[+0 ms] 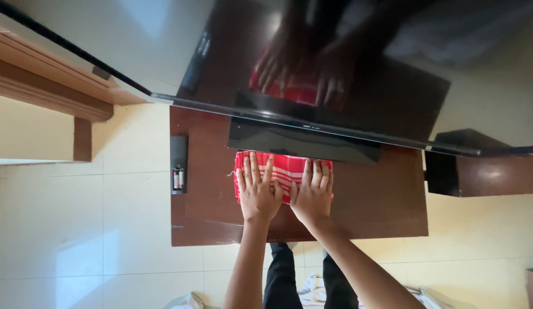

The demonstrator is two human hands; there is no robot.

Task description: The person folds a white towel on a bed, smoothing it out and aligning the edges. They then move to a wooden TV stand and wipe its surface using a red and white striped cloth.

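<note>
Left hand (pixel 257 191) and right hand (pixel 313 193) lie flat, fingers spread, on a red striped cloth (pixel 282 170) — seemingly folded.

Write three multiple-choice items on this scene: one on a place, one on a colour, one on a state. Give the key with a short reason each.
1. Where does the remote control lie?
A. On the floor tiles
B. At the table's edge, on the left of the picture
C. Under the cloth

2. What colour is the cloth?
A. Red with pale stripes
B. Plain blue
C. Green checks

3. How are the two hands placed?
A. Clenched in fists
B. Raised in the air
C. Flat, fingers spread, on the cloth

Key: B, it sits on the brown table apart from the cloth; A, red shows around the fingers; C, left hand and right hand press palms down.
</note>
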